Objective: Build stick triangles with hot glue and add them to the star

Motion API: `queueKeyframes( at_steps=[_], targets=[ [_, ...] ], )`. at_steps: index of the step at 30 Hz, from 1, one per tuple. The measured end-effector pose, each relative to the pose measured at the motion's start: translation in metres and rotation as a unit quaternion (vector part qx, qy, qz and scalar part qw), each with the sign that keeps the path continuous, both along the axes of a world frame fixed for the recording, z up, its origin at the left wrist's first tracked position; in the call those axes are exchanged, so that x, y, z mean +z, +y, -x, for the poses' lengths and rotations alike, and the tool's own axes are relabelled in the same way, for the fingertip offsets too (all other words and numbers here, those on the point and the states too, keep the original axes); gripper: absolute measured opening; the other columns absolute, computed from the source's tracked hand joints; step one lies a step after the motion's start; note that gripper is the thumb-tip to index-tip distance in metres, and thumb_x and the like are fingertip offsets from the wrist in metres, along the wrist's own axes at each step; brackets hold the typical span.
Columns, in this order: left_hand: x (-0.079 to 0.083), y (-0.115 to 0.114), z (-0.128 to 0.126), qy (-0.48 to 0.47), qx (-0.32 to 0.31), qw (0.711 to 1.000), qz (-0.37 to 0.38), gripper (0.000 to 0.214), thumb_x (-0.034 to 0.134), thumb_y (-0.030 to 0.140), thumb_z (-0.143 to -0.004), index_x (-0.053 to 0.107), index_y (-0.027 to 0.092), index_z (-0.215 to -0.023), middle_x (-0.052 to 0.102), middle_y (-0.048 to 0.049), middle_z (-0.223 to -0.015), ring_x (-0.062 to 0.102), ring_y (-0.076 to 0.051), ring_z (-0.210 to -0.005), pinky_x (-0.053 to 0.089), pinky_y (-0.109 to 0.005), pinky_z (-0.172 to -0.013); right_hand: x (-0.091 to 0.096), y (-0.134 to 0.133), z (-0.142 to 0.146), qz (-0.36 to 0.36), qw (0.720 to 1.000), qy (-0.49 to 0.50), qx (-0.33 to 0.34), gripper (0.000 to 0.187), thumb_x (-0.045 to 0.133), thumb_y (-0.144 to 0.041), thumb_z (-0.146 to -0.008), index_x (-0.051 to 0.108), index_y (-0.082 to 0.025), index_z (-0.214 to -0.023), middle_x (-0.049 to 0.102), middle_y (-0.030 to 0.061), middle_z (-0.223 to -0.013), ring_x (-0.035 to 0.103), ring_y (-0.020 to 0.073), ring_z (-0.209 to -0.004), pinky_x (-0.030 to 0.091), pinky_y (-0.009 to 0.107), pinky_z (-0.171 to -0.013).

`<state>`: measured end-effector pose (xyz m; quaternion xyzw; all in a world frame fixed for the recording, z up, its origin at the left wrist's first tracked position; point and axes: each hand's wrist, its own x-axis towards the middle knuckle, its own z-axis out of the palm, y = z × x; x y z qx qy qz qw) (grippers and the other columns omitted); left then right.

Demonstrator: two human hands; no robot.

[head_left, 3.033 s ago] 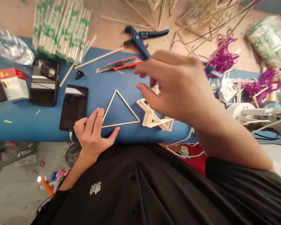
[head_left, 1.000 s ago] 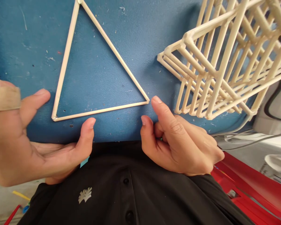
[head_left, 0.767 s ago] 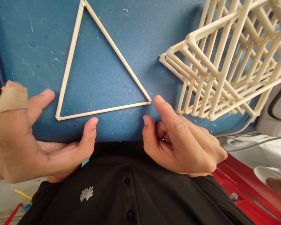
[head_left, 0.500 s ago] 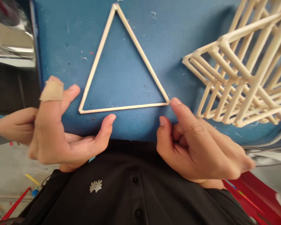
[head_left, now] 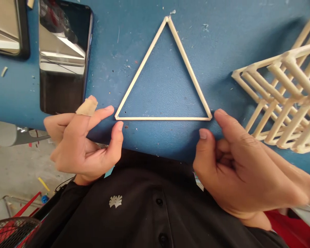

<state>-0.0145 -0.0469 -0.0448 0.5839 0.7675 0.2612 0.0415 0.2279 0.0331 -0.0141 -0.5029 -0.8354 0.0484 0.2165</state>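
Observation:
A triangle of pale wooden sticks (head_left: pixel 190 70) lies flat on the blue tabletop (head_left: pixel 160 89), joined at its three corners. Beside its lower left corner is my left hand (head_left: pixel 88 137), thumb and index finger apart, with a tan bandage (head_left: pixel 86 106) on one finger. My right hand (head_left: pixel 244 168) sits at the lower right corner; its index finger points at the joint with a small gap, and the thumb is spread below. The other right fingers are curled. Neither hand holds anything.
A stacked lattice of wooden sticks (head_left: pixel 286 100) stands on the right, cut off by the frame. Two dark phones, one nearer the triangle (head_left: pixel 64 82) and another at the corner (head_left: pixel 24 34), lie on the left. Wood scraps dot the table. A fan guard (head_left: pixel 15 230) is at lower left.
The view has shifted left, bringing the phones into sight. My left hand has come closer to the lower left corner. My right fingertip has drawn slightly off the right corner.

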Motion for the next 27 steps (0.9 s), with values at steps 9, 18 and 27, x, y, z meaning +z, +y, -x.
queueKeyframes(
  at_steps=[9,18,27],
  targets=[
    [0.005,0.01,-0.007,0.037,0.061,0.986,-0.151,0.041,0.082,0.033,-0.086,0.075,0.03,-0.127,0.084,-0.0058,-0.117,0.062,-0.041,-0.118,0.054,-0.062,-0.087,-0.001,0.006,0.01,0.031,0.998,0.045,0.022,0.032,0.069,-0.041,-0.099,0.083,-0.034,-0.127,0.074,0.003,-0.07,0.073,0.0229,-0.069,0.044,0.033,-0.055],
    [0.011,0.008,-0.002,0.072,0.094,0.991,-0.07,0.033,0.072,0.051,-0.096,0.076,0.028,-0.12,0.085,-0.008,-0.117,0.065,-0.04,-0.12,0.057,-0.07,-0.077,-0.004,0.007,-0.006,-0.058,0.998,-0.034,0.0,0.035,0.08,-0.014,-0.091,0.08,-0.02,-0.125,0.071,-0.0045,-0.062,0.065,0.0136,-0.051,0.045,0.03,-0.055],
    [0.014,0.017,-0.005,0.031,0.02,0.985,-0.17,0.044,0.085,0.027,-0.087,0.076,0.027,-0.129,0.086,-0.0039,-0.106,0.067,-0.032,-0.1,0.058,-0.055,-0.076,-0.003,0.014,0.003,-0.107,0.994,-0.029,-0.01,0.02,0.078,-0.019,-0.094,0.081,-0.016,-0.114,0.061,-0.0082,-0.053,0.058,0.0083,-0.046,0.044,0.026,-0.052]
  ],
)
